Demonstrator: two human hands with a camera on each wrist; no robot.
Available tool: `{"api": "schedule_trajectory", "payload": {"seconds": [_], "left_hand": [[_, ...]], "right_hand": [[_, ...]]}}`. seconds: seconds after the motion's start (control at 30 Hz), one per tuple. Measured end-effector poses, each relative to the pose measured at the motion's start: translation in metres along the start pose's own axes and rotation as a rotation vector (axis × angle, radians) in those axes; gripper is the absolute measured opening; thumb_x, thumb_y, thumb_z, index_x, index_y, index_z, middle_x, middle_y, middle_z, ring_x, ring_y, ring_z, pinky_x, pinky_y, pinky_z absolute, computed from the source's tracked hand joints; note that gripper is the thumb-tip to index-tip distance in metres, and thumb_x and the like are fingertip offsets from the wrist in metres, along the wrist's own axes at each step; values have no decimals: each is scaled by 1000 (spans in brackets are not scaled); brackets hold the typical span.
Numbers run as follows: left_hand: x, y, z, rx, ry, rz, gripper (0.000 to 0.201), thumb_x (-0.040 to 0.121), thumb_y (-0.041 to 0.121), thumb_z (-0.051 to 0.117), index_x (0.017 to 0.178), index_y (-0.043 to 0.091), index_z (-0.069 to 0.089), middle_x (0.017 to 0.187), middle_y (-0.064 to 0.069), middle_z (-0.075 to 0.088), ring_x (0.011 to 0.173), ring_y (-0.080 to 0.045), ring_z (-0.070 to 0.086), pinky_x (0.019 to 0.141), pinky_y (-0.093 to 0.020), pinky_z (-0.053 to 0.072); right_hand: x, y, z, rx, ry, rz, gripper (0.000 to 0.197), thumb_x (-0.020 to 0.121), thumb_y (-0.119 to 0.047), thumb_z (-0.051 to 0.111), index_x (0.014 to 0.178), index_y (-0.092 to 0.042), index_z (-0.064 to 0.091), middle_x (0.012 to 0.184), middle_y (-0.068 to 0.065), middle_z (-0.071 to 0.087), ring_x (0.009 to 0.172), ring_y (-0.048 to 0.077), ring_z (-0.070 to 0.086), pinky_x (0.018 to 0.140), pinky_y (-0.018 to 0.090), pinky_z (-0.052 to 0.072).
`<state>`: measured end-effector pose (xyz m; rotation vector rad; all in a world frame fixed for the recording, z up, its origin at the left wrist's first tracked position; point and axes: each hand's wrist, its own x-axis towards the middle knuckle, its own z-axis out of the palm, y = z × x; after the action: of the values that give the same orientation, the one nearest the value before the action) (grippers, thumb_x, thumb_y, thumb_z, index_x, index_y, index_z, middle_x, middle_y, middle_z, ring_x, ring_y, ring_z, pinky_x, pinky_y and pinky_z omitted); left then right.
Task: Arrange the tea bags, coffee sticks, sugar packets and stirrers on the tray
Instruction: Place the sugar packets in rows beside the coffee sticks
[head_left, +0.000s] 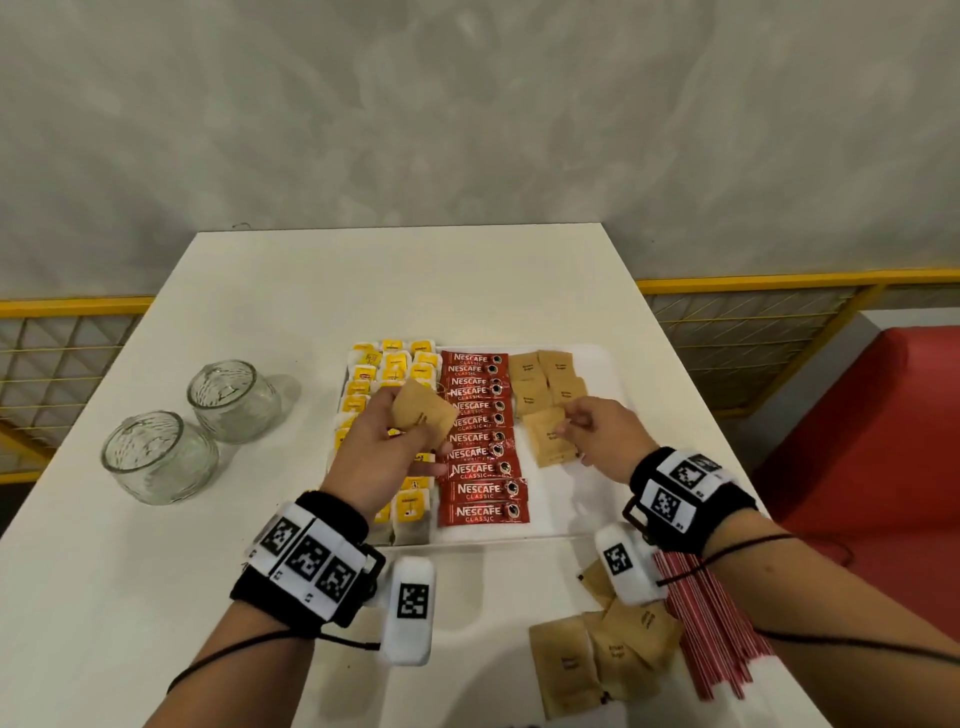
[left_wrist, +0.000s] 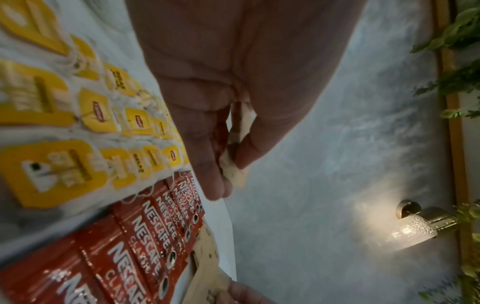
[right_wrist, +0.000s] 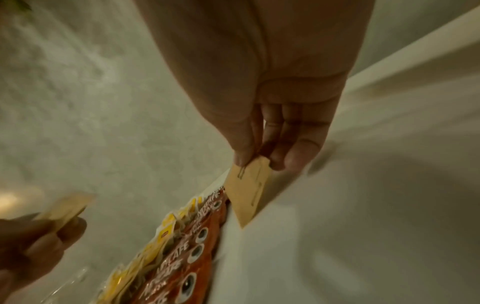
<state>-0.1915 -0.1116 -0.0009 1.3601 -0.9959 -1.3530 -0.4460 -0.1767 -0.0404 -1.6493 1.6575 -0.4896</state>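
A white tray (head_left: 587, 525) holds yellow tea bags (head_left: 393, 364) on its left, a column of red coffee sticks (head_left: 480, 436) in the middle and brown sugar packets (head_left: 545, 376) on the right. My left hand (head_left: 384, 447) holds one brown sugar packet (head_left: 423, 410) (left_wrist: 237, 176) lifted above the tea bags and coffee sticks. My right hand (head_left: 597, 431) pinches the edge of another brown sugar packet (head_left: 550, 436) (right_wrist: 248, 191) that lies low over the tray beside the coffee sticks. Loose sugar packets (head_left: 597, 654) and red stirrers (head_left: 711, 623) lie on the table in front of the tray.
Two empty glass jars (head_left: 195, 426) stand on the white table (head_left: 156, 597) left of the tray. A yellow mesh railing (head_left: 753, 332) runs behind the table, and a red seat (head_left: 883, 426) is at the right. A lit wall lamp (left_wrist: 413, 224) shows in the left wrist view.
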Motion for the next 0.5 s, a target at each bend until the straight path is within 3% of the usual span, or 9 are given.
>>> {"api": "schedule_trajectory", "payload": {"seconds": [0.13, 0.37, 0.5], "left_hand": [[1, -9, -4, 19, -16, -22, 37, 87, -4, 63, 118, 11, 51, 107, -15, 63, 73, -29, 71, 60, -33, 60], [5, -17, -11, 56, 13, -46, 42, 84, 1, 69, 120, 15, 51, 106, -12, 66, 77, -27, 71, 62, -35, 59], [8, -19, -11, 87, -3, -48, 49, 81, 4, 73, 123, 16, 52, 107, -13, 67, 78, -24, 69, 63, -36, 59]], "right_hand": [[13, 3, 15, 60, 94, 70, 19, 88, -21, 67, 95, -19, 50, 86, -2, 61, 78, 16, 60, 60, 24, 46], [19, 0, 22, 20, 116, 118, 23, 88, -22, 67, 101, -15, 51, 80, -10, 52, 87, 18, 57, 76, 33, 50], [17, -4, 19, 14, 97, 149, 31, 87, -26, 68, 108, -12, 52, 90, -3, 59, 91, 20, 60, 78, 34, 51]]}}
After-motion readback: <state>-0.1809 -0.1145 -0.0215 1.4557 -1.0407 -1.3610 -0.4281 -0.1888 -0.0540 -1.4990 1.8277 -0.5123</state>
